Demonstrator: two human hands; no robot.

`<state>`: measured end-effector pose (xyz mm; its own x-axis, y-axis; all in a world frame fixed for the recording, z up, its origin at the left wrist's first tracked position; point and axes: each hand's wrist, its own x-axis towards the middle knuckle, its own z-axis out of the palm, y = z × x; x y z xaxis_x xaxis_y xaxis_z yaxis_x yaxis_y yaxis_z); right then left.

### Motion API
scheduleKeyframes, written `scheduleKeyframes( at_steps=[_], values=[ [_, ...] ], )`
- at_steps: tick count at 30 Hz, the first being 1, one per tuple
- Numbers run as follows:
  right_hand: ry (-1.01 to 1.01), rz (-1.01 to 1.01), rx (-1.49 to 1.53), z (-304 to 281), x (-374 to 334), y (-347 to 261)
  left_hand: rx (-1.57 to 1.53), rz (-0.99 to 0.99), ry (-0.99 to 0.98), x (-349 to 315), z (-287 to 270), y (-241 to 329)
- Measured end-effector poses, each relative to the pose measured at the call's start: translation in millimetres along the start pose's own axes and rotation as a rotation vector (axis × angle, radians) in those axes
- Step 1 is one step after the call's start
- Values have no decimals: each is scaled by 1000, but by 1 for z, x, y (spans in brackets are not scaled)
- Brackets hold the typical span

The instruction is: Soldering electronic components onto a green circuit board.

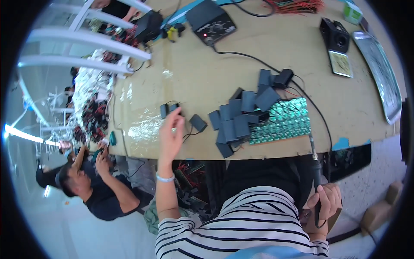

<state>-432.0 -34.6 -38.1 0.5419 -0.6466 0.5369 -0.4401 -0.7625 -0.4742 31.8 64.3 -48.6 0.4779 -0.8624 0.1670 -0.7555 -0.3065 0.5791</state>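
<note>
My left hand point(171, 136) reaches over the table with its fingers stretched out and apart. Its fingertips are at a small dark box point(173, 107) with a wire, and I cannot tell whether they touch it. Another small dark box point(164, 111) stands just left of that one, and a third box point(198, 123) with a black wire lies to the right. In my right hand point(327, 200), below the table's front edge, is a soldering iron point(317, 170), tip pointing up beside a green circuit board panel point(284, 121). A pile of dark boxes point(241, 125) partly covers the panel.
A black soldering station point(211, 23) with a lit red light stands at the back, its cable crossing the table. Farther right are a black iron holder point(334, 36), a sponge tray point(340, 64) and a metal tray point(379, 77). A co-worker point(103, 185) sits at the left.
</note>
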Motion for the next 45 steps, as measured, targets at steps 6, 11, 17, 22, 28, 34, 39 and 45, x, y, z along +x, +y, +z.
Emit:
scheduleKeyframes(
  at_steps=[6,11,17,22,28,34,39,45],
  values=[
    [75,0,40,2,3,2,188,31,369,14,-21,-30],
    [106,-45,23,4,7,7,189,201,-59,13,-28,-45],
    [93,-74,38,2,10,10,236,217,106,22,-5,-34],
    [104,-62,35,1,6,11,-17,55,318,33,-2,-47],
    [101,-62,40,2,6,16,-888,42,394,63,-30,22],
    [89,-64,53,7,7,20,38,483,-7,67,10,161],
    [91,-55,84,8,8,20,342,913,-252,72,52,217],
    [87,-85,140,16,8,25,395,1230,-376,83,103,211]
  ],
)
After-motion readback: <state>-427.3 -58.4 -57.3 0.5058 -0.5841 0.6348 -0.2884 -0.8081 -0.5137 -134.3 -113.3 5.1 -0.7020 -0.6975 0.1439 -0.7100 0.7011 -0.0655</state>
